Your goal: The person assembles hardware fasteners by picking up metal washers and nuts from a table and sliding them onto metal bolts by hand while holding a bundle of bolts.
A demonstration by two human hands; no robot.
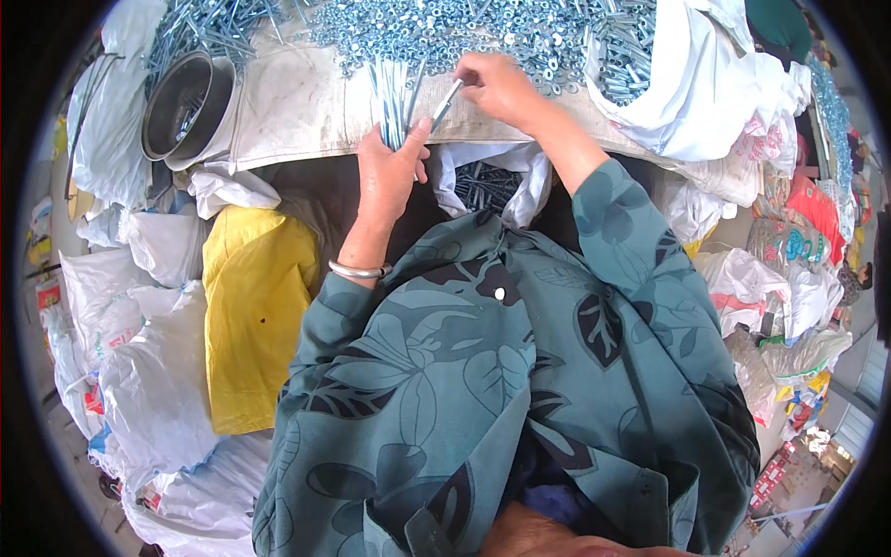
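My left hand [385, 176] is closed around an upright bundle of long, thin silvery metal rods [394, 97]. Between the fingers of my right hand [501, 88] is one slim metal rod [446, 104], pale toward its upper end and darker lower down. It slants down to the left thumb and appears to touch it. Both hands are above the front edge of a cloth-covered work surface [297, 107]. Just behind them spreads a heap of small metal nuts [436, 32]. Below the hands, an open white bag [534, 181] holds dark screw-like pieces [483, 188].
More long rods [200, 32] lie heaped at the far left, near a dark round bowl [153, 130] with a few metal pieces inside. At the right, a white sack [691, 107] borders short metal pieces [624, 65]. A yellow sack [255, 325] and several white sacks [153, 371] stand at my left.
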